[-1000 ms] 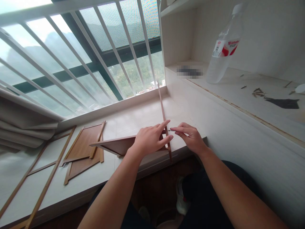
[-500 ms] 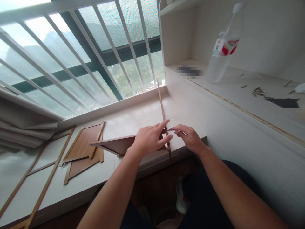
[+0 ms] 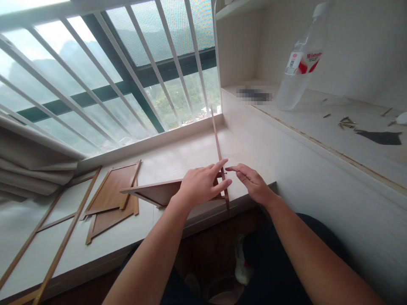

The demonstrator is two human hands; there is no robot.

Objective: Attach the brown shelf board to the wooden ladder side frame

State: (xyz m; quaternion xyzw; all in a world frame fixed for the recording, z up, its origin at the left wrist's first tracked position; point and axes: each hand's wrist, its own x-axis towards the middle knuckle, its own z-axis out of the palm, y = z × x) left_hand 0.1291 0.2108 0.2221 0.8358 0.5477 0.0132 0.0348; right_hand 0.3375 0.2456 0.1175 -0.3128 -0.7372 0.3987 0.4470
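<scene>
Daylight pours in through the window [image 3: 104, 72], and it is bright: the sky at the top left is blown out to near white, and the hills beyond look hazy and washed. The light is soft, so the sill [image 3: 178, 161] shows only faint, diffuse shadows. Below the sill edge the picture falls dark. The window bars [image 3: 149, 59] bow and fan outward, and the bottle [image 3: 299, 63] leans hard, a wide-lens stretch toward the edges. A fine colour shimmer crawls over the mesh screen [image 3: 178, 29]. One small patch on the shelf [image 3: 318, 123] is pixelated. The centre is fairly sharp; the forearms near the bottom edge go a little soft.
</scene>
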